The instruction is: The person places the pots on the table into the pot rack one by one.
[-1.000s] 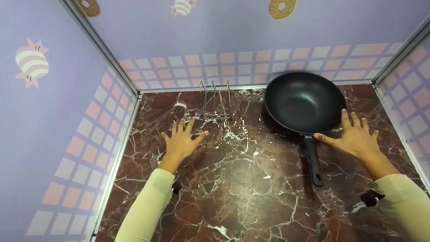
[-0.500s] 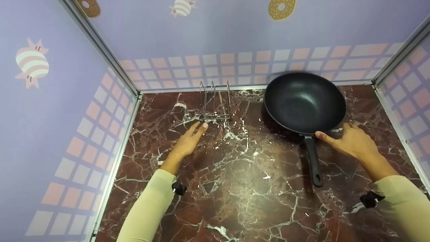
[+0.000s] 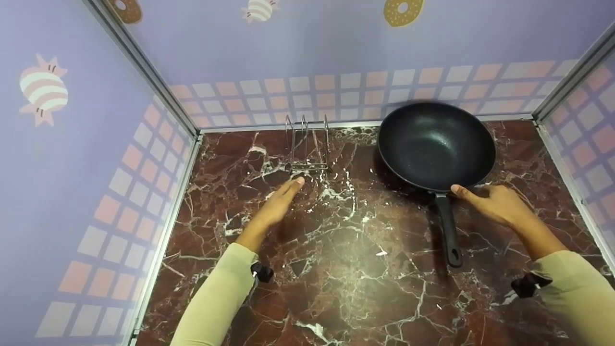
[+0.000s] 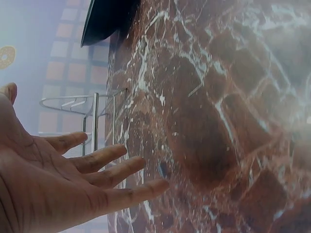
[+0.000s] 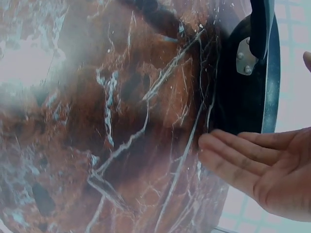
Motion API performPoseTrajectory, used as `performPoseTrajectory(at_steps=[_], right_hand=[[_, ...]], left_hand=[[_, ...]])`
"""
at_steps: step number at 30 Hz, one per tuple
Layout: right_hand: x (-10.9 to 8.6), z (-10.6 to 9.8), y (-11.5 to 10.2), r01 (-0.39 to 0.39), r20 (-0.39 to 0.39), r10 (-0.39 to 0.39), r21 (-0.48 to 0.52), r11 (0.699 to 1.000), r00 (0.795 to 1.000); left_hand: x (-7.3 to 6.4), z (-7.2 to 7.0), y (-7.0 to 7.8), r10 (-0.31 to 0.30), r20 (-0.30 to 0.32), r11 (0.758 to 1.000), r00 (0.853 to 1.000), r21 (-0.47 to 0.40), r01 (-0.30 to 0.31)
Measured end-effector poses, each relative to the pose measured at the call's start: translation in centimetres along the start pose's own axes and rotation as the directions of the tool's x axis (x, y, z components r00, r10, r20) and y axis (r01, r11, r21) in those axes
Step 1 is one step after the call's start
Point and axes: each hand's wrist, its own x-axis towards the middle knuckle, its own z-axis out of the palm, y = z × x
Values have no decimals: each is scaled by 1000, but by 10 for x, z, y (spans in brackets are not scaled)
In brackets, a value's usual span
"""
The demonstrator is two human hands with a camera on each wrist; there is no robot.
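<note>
A black frying pan point(image 3: 435, 149) with a black handle point(image 3: 449, 235) stands at the back right of the marbled counter. My right hand point(image 3: 502, 204) is at its near right side, thumb by the rim close to the handle. In the right wrist view its straight fingers point(image 5: 238, 155) lie against the pan's dark outer wall point(image 5: 238, 102). A small wire rack point(image 3: 310, 144) stands at the back, left of the middle. My left hand point(image 3: 278, 202) is just in front of the rack, with fingers extended and nothing in it, as the left wrist view shows point(image 4: 63, 179).
The counter point(image 3: 336, 278) is dark red with white veins. Lilac panels with a pink and white tile print close it in at the left point(image 3: 72, 192), back point(image 3: 326, 53) and right point(image 3: 591, 129).
My left hand has turned from palm down with spread fingers to thumb up, shifting slightly right. My right hand's fingers have dropped from above the rim to below it. Pan and rack stay put.
</note>
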Motion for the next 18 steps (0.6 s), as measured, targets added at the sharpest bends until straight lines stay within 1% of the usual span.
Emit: performPoseTrajectory(at_steps=[3,5,6,8,10,12,13,16,18], right_hand=[[1,2,0,2,22,-3,29,1000,1000],[1,4,-2,-8,43,5,77,997,999],[1,6,-2,-17,56,11,106,994,998],[0,9,-4,-35,83,22,163,986,996],[-1,12,-5,-49,106,26,218,975,994],[-2,15,-6,-54,118,24,264,963,993],[-2,17,-7,-57,124,21,286,957,992],[0,19,-7,-68,144,18,353,933,989],[2,20,-7,-74,158,14,387,919,987]], left_hand=[[3,5,0,22,28,999,999,-26,-22],[4,10,-1,31,57,999,998,-43,-28],[16,13,-16,60,74,997,995,-60,-56],[16,19,-16,41,108,997,993,-73,-34],[13,24,-15,9,149,995,989,-99,6],[10,29,-13,-25,176,992,984,-118,46],[-3,30,3,-67,180,990,981,-109,88],[-6,37,9,-87,186,987,979,-117,110],[-7,41,13,-91,185,987,979,-112,112]])
